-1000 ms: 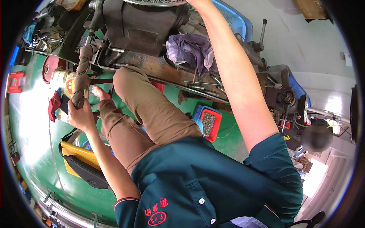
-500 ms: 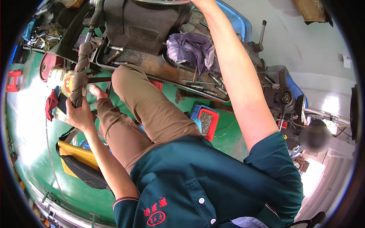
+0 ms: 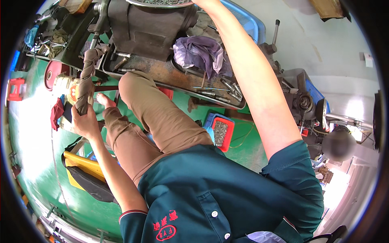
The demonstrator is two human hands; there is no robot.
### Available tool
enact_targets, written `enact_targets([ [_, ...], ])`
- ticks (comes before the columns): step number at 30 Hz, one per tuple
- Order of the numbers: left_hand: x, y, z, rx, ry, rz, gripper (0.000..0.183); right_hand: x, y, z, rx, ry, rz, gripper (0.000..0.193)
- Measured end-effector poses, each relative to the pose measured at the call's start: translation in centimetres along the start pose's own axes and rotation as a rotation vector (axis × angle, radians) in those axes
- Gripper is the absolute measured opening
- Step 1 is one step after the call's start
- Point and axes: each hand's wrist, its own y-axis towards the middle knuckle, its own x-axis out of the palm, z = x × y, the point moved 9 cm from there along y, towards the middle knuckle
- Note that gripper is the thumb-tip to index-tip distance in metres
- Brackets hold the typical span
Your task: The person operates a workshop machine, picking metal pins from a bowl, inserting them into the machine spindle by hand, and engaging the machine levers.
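My left hand [image 3: 86,122] is closed around the lower end of a long lever [image 3: 86,81] wrapped in brown cloth strips. The lever rises to a metal joint beside a dark, heavy machine body [image 3: 142,30]. Stretched forward, my right arm reaches the top edge of the picture. There my right hand [image 3: 204,3] is at the rim of a round metal pan [image 3: 162,5] holding many small metal pieces. Its fingers are cut off by the picture's edge, so their grip is hidden. Below the machine, a crumpled purple cloth [image 3: 198,54] lies on a rusty metal tray [image 3: 156,73].
Metal rods and cylindrical tools [image 3: 221,94] lie on the tray near my right forearm. A blue basket [image 3: 243,20] stands behind that arm. Beneath the bench is a red bin [image 3: 223,131] of metal bits. A yellow seat [image 3: 87,166] stands left of my legs.
The view has shifted slightly, and more of the pan and its metal pieces shows. My right hand appears a little farther left. My left hand keeps hold of the lever.
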Motion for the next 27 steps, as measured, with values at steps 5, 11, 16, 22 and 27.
enact_targets([
  [5, -0.3, -0.1, 0.1, -0.015, 0.018, -0.004, 0.027, -0.3, -0.5, -1.8, 0.001, -0.139, 0.026, 0.014],
  [11, -0.2, 0.0, 0.3, 0.009, 0.015, -0.013, 0.026, -0.6, -0.7, -2.5, -0.021, -0.160, 0.020, 0.013],
  [16, -0.3, -0.1, 0.5, 0.000, 0.016, -0.014, 0.026, -0.6, -0.7, -2.6, -0.003, -0.183, 0.034, 0.014],
  [22, -0.4, 0.0, 0.7, 0.028, 0.019, -0.001, 0.026, -1.0, -1.0, -3.2, -0.032, -0.174, 0.052, 0.014],
  [27, -0.4, 0.0, 0.6, 0.054, 0.031, 0.019, 0.025, -1.0, -1.0, -3.2, -0.019, -0.159, 0.039, 0.014],
])
